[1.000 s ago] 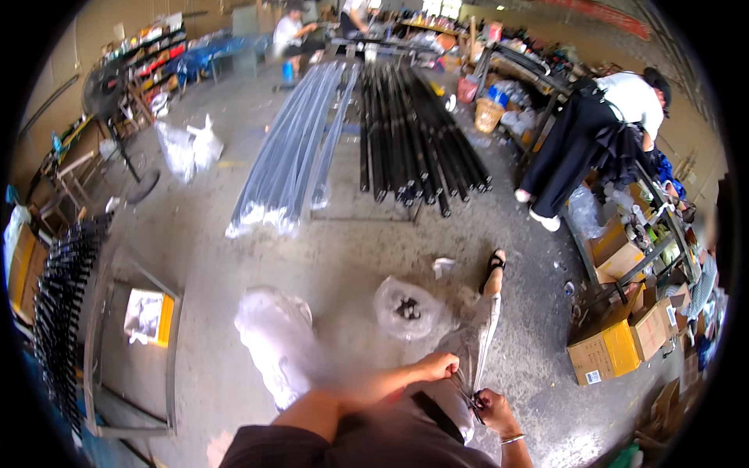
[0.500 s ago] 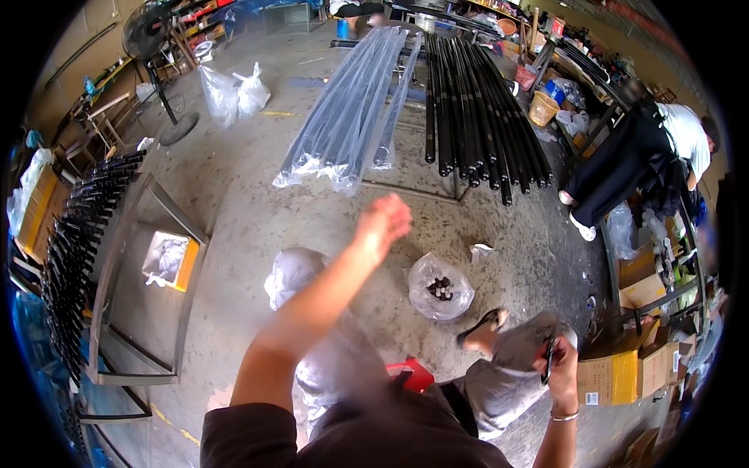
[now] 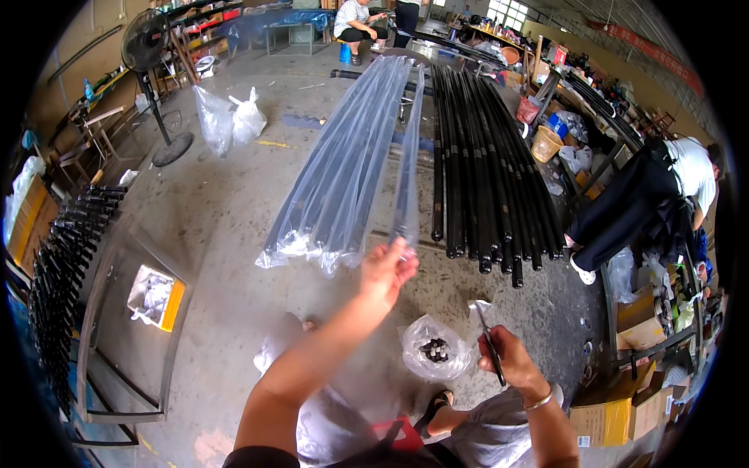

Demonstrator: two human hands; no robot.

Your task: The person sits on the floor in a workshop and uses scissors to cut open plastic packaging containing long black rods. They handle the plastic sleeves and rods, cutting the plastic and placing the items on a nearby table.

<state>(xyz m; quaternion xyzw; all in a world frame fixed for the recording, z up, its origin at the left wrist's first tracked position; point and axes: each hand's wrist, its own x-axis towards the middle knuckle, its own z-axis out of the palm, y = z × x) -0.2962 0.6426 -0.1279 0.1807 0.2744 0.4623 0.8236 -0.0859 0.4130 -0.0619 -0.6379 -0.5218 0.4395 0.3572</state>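
The left hand is reaching the near end of a lone plastic sleeve; blurred fingers are hiding whether it is pinching. The right hand is gripping a thin dark tool, partly covering it. Left of that hand, a clear bag is holding small, indistinct pieces.

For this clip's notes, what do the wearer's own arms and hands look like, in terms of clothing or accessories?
Both the left hand and the right hand are ungloved, and the forearms are uncovered. A shiny, silvery bracelet circles the right wrist; no band shows on the left. A dark sleeve ends on the left arm; no right sleeve shows.
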